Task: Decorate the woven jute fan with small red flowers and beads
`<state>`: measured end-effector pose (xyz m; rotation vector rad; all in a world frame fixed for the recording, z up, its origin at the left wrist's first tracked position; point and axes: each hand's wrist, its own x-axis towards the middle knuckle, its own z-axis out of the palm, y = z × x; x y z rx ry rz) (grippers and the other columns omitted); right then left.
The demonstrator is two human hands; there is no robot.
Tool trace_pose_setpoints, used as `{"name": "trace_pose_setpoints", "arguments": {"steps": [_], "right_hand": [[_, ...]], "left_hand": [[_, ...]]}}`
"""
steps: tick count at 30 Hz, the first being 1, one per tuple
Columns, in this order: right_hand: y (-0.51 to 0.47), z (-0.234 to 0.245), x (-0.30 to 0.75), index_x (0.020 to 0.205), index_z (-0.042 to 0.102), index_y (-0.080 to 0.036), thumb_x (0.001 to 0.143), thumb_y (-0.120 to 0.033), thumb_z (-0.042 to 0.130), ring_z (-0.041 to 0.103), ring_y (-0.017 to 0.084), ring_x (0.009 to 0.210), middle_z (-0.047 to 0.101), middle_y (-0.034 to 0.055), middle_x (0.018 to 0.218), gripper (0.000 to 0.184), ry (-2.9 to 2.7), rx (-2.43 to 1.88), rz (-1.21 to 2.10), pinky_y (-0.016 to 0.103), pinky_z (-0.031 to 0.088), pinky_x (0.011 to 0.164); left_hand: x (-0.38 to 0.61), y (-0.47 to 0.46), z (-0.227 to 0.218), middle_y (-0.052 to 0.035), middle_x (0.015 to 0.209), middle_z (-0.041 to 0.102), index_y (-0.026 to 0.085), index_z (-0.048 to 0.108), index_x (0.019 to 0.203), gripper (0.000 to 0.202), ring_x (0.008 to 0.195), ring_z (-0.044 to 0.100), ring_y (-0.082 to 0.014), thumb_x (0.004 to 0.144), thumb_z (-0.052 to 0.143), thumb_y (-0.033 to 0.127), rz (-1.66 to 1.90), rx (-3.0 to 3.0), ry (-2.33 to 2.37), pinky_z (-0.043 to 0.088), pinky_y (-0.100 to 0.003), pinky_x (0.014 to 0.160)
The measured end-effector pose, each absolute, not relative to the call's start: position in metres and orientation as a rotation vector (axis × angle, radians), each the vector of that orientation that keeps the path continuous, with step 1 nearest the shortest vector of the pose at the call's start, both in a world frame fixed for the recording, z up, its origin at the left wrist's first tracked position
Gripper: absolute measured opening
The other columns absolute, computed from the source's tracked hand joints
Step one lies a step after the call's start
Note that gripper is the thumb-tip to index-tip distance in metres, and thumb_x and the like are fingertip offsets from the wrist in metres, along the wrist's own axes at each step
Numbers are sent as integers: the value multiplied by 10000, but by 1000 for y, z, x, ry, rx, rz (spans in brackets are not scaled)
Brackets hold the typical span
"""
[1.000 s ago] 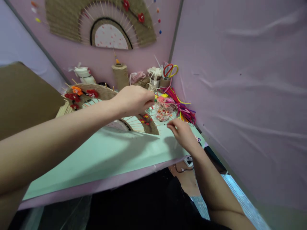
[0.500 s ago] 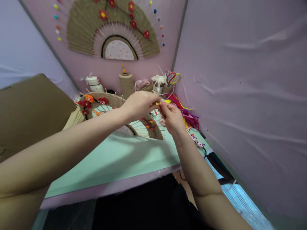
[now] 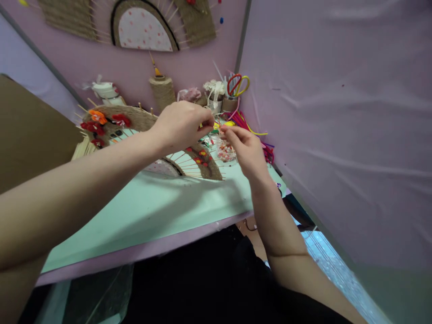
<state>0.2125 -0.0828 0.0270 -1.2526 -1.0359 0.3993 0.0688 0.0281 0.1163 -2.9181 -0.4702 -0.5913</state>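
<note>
My left hand (image 3: pixel 185 123) hovers above the table with its fingers pinched; anything between the fingertips is too small to make out. My right hand (image 3: pixel 245 148) is a little to the right, thumb and fingers also pressed together. Whatever it holds is hidden. A short gap separates the two hands. Behind and below my left forearm stands a twine-covered fan (image 3: pixel 135 118), with felt flowers in red and orange and thin sticks. A clear container of small beads (image 3: pixel 225 152) lies just under my right fingertips.
A twine spool (image 3: pixel 162 93), a white bottle (image 3: pixel 107 91) and a cup with scissors (image 3: pixel 238 85) line the back wall. Bright pipe cleaners (image 3: pixel 268 152) lie at right. A cardboard box (image 3: pixel 33 135) stands at left. Another fan (image 3: pixel 194 22) hangs on the wall.
My hands have moved apart; their fingertips were together before. The camera view has tilted down and turned slightly right, and the bead container shows more clearly.
</note>
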Motion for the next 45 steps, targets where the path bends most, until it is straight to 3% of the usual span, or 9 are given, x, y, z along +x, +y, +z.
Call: {"name": "trace_pose_setpoints", "arguments": {"steps": [5,10,14,17,23,26,28,31,45], "right_hand": [[-158,-5,269,1017,707,-194,854,-368,614,643,222,899,714,80,1007,256,-1210,-1817,3,396,490,852],[-190,-55,303,1112,672,-170,801,-291,657,616,315,1040,678,149,1083,334,-1374,-2394,76,425,456,908],[-181,-68,300,1298,558,-168,780,-296,674,612,313,1059,651,157,1128,546,-1333,-2425,96,398,459,895],[-182,-64,296,1264,576,-151,804,-284,623,631,294,997,665,152,1065,481,-1333,-2406,108,388,466,869],[-200,-43,282,1188,615,-221,856,-419,553,602,266,1039,655,121,1166,392,-1195,-1934,265,396,466,887],[-191,-31,260,1046,658,-212,825,-530,611,600,195,778,674,87,972,389,-890,-1554,564,303,471,653],[-177,-22,240,938,670,-192,782,-568,662,521,136,620,650,60,842,407,-665,-1249,747,245,373,501],[-154,-11,211,847,672,-166,709,-492,768,480,109,602,622,51,790,366,-542,-927,920,217,325,471],[-122,3,178,846,703,-145,652,-489,815,420,71,549,564,3,699,410,-540,-817,986,195,281,441]], "left_hand": [[68,28,119,-13,857,735,207,723,945,258,805,681,-171,877,499,316,-516,-2921,-462,460,-270,757],[67,32,122,-19,834,741,203,720,930,199,722,664,-148,858,549,276,-535,-3004,-431,436,-236,667],[67,32,122,-19,831,744,192,711,915,170,702,657,-145,848,564,246,-573,-3042,-404,435,-234,656],[67,32,123,-29,858,752,185,712,922,164,723,665,-151,849,571,227,-599,-3072,-406,448,-242,681],[68,33,128,-20,777,749,178,726,901,197,708,677,-142,848,538,157,-582,-3217,-522,462,-233,703],[69,34,129,-6,706,733,177,725,882,204,671,674,-135,844,525,160,-612,-3286,-593,463,-223,682],[70,34,128,4,678,724,185,722,869,200,660,672,-136,837,525,173,-639,-3317,-609,467,-222,677],[71,35,127,12,664,716,189,711,853,173,646,665,-136,823,540,191,-682,-3354,-625,475,-222,675],[68,34,129,-8,816,746,180,706,868,109,748,661,-124,806,618,164,-855,-3516,-481,484,-223,718]]}}
